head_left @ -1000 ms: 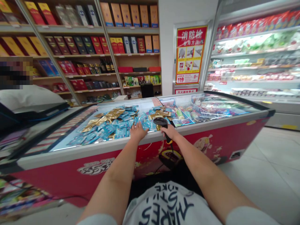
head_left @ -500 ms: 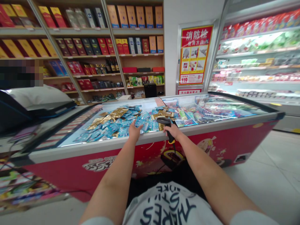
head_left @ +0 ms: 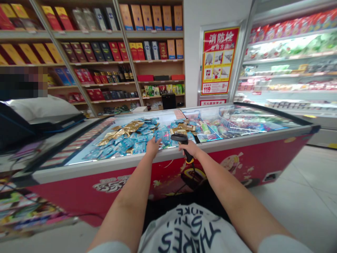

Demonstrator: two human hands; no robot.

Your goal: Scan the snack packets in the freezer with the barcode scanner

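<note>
The left hand [head_left: 153, 147] pinches a blue packet [head_left: 162, 135] over the heap of packets [head_left: 123, 140] near the front edge of the freezer [head_left: 105, 168]. Just beside it, the right hand [head_left: 190, 149] grips a black scanner [head_left: 179, 138] pointed at that packet. Shelves [head_left: 105, 61] of boxes stand behind.

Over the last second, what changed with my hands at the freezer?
The left hand went from flat on the blue foil packets to tipping one up, it seems. The right hand swung the black handheld scanner slightly toward it. The red chest freezer stayed put.
</note>
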